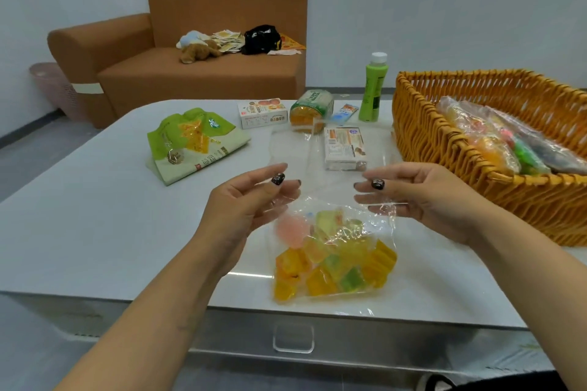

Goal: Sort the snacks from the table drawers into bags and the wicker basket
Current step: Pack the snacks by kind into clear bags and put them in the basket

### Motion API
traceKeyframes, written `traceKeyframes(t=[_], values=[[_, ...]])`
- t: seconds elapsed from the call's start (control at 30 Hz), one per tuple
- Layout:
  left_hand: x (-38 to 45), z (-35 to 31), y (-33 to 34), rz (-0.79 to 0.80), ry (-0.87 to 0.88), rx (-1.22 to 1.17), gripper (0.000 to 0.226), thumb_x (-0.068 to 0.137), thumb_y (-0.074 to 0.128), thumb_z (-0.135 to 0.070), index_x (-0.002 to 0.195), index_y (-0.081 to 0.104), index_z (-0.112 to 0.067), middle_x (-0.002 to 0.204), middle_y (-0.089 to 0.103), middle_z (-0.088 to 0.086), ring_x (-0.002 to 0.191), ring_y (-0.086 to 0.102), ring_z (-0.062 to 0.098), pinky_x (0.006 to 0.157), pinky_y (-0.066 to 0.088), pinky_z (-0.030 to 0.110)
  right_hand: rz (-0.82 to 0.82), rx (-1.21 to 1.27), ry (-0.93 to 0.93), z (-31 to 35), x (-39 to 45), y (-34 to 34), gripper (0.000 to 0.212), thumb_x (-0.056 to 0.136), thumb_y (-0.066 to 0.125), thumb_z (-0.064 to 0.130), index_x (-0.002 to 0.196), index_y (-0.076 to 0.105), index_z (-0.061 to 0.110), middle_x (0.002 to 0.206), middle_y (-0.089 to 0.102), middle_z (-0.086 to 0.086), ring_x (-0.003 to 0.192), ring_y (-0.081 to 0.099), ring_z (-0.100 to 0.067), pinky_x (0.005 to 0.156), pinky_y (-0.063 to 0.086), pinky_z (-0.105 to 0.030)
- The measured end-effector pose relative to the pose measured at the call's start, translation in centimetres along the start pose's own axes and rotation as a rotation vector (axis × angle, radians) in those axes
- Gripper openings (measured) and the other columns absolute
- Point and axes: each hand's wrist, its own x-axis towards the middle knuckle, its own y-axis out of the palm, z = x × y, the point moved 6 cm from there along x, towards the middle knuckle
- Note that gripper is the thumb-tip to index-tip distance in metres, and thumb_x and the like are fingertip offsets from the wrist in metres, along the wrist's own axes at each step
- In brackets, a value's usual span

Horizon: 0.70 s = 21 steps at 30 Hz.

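A clear plastic bag [333,260] filled with several yellow, orange, green and pink jelly cups hangs just over the table's front edge. My left hand [251,200] pinches the bag's top on its left side, and my right hand [409,194] pinches the top on its right side. The bag's mouth is spread between them. The wicker basket [444,149] stands at the right and holds filled clear bags of colourful snacks [495,136].
On the white table [95,216] lie a green snack pouch [193,140], a white box [262,113], a green-orange packet [313,109], a flat wrapped pack [344,147] and a green bottle [373,89]. A drawer handle [293,338] sits below. A brown sofa [197,73] stands behind.
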Motion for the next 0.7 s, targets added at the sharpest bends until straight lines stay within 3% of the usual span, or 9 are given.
traceKeyframes(t=[0.13, 0.27, 0.33, 0.43, 0.53, 0.63, 0.7], values=[[-0.1, -0.6, -1.1, -0.004, 0.038, -0.01, 0.03, 0.075, 0.065, -0.024, 0.101, 0.071, -0.011, 0.096, 0.076, 0.011, 0.097, 0.072, 0.025, 0.086, 0.057, 0.037, -0.054, -0.017, -0.055, 0.5, 0.3, -0.7, 0.028, 0.067, 0.067, 0.006, 0.094, 0.068, -0.003, 0.092, 0.073, -0.019, 0.086, 0.073, -0.028, 0.078, 0.059, -0.034], [-0.1, -1.0, -1.7, -0.012, 0.079, 0.045, 0.027, 0.074, 0.066, -0.025, 0.095, 0.072, -0.009, 0.094, 0.076, 0.01, 0.097, 0.072, 0.024, 0.088, 0.057, 0.037, -0.1, -0.079, -0.095, 0.6, 0.6, -1.2, 0.029, 0.06, 0.074, 0.009, 0.085, 0.066, -0.004, 0.08, 0.074, -0.015, 0.075, 0.072, -0.022, 0.068, 0.06, -0.027], [-0.2, -1.4, -2.0, -0.032, 0.113, 0.078, 0.025, 0.073, 0.067, -0.024, 0.093, 0.072, -0.011, 0.091, 0.077, 0.008, 0.096, 0.072, 0.02, 0.093, 0.053, 0.039, -0.116, -0.124, -0.11, 0.6, 0.8, -1.4, 0.032, 0.058, 0.075, 0.011, 0.083, 0.064, -0.006, 0.075, 0.074, -0.011, 0.069, 0.071, -0.019, 0.065, 0.059, -0.025], [-0.4, -2.0, -2.2, -0.031, 0.181, 0.153, 0.023, 0.075, 0.067, -0.023, 0.096, 0.072, -0.017, 0.089, 0.077, 0.006, 0.098, 0.072, 0.017, 0.104, 0.045, 0.043, -0.064, -0.143, -0.146, 0.9, 0.7, -1.2, 0.016, 0.06, 0.074, 0.013, 0.068, 0.065, 0.003, 0.068, 0.071, -0.013, 0.067, 0.071, -0.02, 0.068, 0.06, -0.027], [-0.8, -2.2, -2.1, 0.045, 0.223, 0.1, 0.022, 0.072, 0.083, -0.026, 0.093, 0.078, -0.024, 0.09, 0.077, 0.009, 0.105, 0.07, 0.022, 0.107, 0.041, 0.045, 0.039, -0.166, -0.176, 1.2, 0.2, -1.2, 0.022, 0.064, 0.074, 0.019, 0.075, 0.068, 0.001, 0.071, 0.071, -0.015, 0.071, 0.072, -0.023, 0.067, 0.057, -0.025], [-1.1, -2.2, -2.4, 0.132, 0.212, 0.041, 0.049, 0.053, 0.088, -0.054, 0.093, 0.079, -0.027, 0.093, 0.077, 0.01, 0.107, 0.069, 0.025, 0.102, 0.043, 0.043, 0.094, -0.222, -0.219, 1.8, -0.5, -1.3, 0.026, 0.062, 0.074, 0.023, 0.081, 0.074, 0.006, 0.078, 0.073, -0.013, 0.074, 0.071, -0.022, 0.07, 0.057, -0.026], [-1.3, -2.3, -2.6, 0.169, 0.231, 0.07, 0.052, 0.053, 0.086, -0.057, 0.094, 0.079, -0.026, 0.099, 0.076, 0.009, 0.111, 0.067, 0.024, 0.102, 0.045, 0.04, 0.052, -0.368, -0.293, 2.3, -0.9, -1.3, 0.02, 0.065, 0.074, 0.026, 0.077, 0.074, 0.01, 0.078, 0.073, -0.009, 0.076, 0.07, -0.026, 0.073, 0.059, -0.033]])
